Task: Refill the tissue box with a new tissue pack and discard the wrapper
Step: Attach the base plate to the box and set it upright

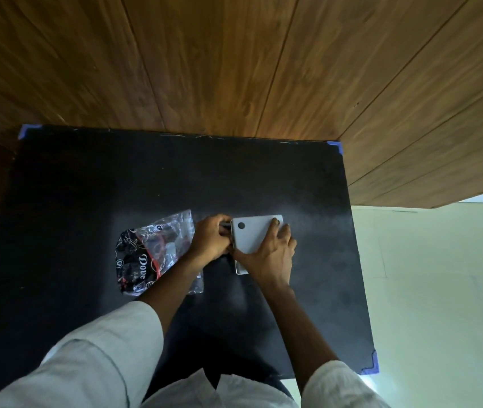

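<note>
Crinkled clear wrapper (pixel 158 254) printed "Dove" lies on the black worktop (pixel 87 178), left of the box (pixel 250 235). Left hand (pixel 209 238) pinches the box's left end; right hand (pixel 272 254) presses flat on its lid.

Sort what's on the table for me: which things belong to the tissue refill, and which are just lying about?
Part of the job:
- flat white rectangular tissue box, held by both hands: left hand at its end, right hand flat on top
- crumpled clear plastic wrapper with black and red "Dove" print, left of the box

Just lying about:
- nothing loose; only the black table mat with blue tape corners
</note>
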